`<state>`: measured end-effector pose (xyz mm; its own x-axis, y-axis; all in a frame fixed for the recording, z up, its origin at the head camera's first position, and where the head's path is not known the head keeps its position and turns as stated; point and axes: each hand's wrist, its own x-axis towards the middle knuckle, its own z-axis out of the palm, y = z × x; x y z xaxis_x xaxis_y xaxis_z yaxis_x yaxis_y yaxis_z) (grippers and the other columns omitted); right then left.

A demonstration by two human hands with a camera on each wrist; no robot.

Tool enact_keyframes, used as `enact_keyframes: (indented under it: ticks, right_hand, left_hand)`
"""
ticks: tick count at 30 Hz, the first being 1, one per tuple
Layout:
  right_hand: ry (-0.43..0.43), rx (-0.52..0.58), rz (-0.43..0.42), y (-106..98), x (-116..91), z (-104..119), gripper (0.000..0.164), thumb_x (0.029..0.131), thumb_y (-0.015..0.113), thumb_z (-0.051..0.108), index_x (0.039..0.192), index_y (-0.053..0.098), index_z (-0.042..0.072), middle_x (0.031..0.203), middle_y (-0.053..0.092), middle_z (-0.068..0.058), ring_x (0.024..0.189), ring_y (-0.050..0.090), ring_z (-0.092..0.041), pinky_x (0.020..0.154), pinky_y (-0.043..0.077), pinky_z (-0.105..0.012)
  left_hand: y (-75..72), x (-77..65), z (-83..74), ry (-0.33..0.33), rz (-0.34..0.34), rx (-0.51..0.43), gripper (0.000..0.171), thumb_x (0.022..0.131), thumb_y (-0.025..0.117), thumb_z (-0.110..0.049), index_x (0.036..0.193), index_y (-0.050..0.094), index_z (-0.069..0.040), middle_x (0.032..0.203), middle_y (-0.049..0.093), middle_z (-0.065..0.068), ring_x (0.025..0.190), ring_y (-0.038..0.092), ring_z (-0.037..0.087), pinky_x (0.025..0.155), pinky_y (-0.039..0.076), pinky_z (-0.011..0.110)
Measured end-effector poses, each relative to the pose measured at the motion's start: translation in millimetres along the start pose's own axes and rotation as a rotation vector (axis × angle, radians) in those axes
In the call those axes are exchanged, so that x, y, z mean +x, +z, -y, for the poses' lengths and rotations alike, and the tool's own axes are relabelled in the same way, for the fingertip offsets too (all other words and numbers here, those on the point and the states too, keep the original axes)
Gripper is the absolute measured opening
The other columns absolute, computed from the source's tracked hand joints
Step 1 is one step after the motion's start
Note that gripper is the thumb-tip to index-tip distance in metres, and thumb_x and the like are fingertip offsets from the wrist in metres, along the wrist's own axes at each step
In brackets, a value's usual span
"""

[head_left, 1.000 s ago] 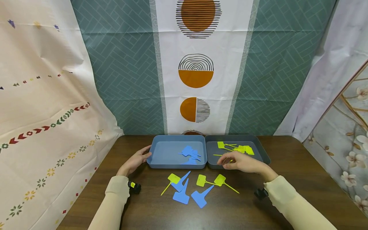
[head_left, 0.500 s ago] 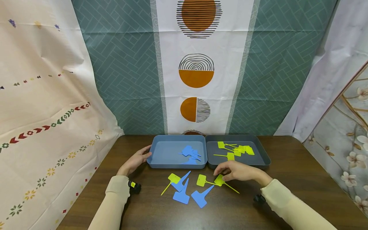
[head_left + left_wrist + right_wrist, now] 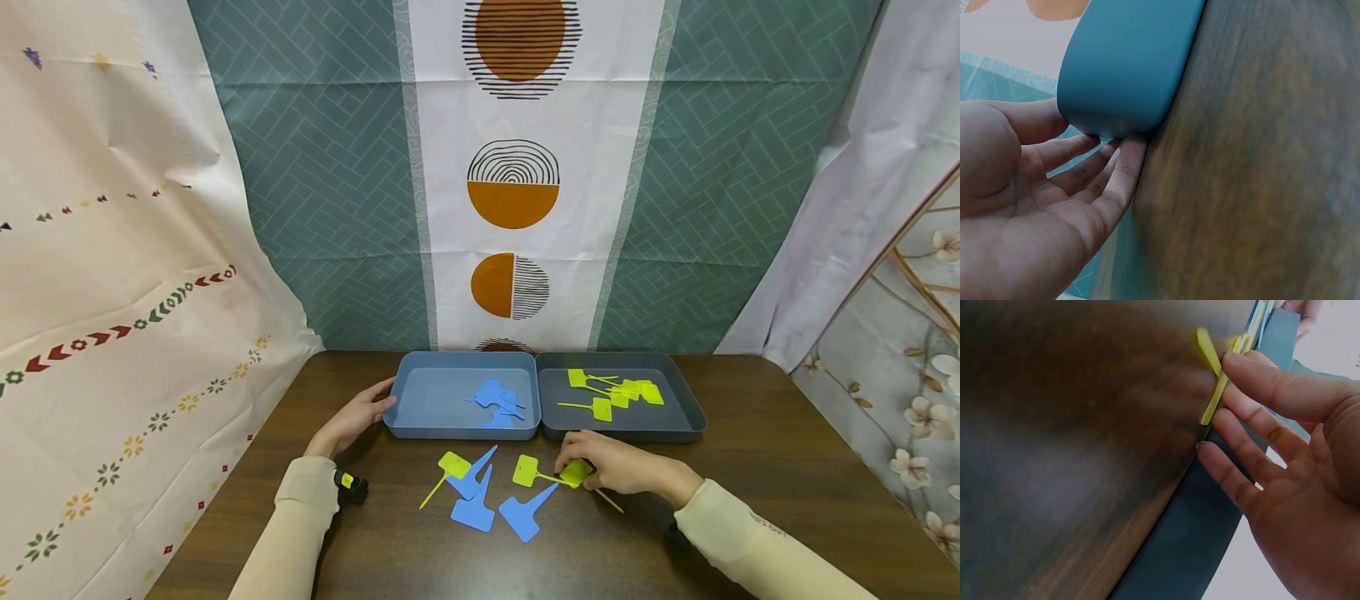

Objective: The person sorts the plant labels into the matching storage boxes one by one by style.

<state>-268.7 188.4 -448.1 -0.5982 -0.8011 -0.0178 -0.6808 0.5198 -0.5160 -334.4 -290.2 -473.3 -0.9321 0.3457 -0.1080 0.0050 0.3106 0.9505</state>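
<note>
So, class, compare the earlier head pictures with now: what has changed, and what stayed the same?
The right hand moved from over the dark grey tray toward the person, uncovering a yellow tag lying inside, and now pinches the rightmost loose yellow tag on the table. The left hand stayed at the blue tray; the blue tags look unmoved.

Can read no text, brand or number in any view | can see small dark marks [image 3: 768,523] on right sleeve [image 3: 757,546], lower right of head view | too small to decipher, whether lettering or pattern
</note>
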Motion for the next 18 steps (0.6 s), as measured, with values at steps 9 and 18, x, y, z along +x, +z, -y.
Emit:
enact_keyframes:
  ticks: [9, 18]
  right_hand:
    - [0.034, -0.010, 0.012, -1.0, -1.3, 2.0, 0.044, 0.086, 0.078, -0.009, 0.122, 0.073, 0.017, 0.109, 0.059, 0.006, 0.103, 0.051, -0.015, 0.087, 0.051, -0.029]
    - [0.030, 0.058, 0.029, -3.2, -1.2, 2.0, 0.051, 0.083, 0.076, -0.016, 0.121, 0.073, 0.018, 0.110, 0.055, 0.004, 0.106, 0.057, -0.015, 0.092, 0.054, -0.032]
  left_hand:
    - [-0.4, 0.9, -0.4, 0.001, -0.004, 0.001, 0.060, 0.114, 0.038, -0.012, 0.165, 0.011, 0.002, 0.169, 0.014, 0.029, 0.153, 0.024, 0.047, 0.121, 0.025, 0.062]
    - [-0.2, -0.5, 0.3, 0.003, 0.000, -0.002, 0.060, 0.114, 0.037, -0.012, 0.166, 0.009, 0.002, 0.168, 0.014, 0.030, 0.152, 0.024, 0.048, 0.121, 0.025, 0.063]
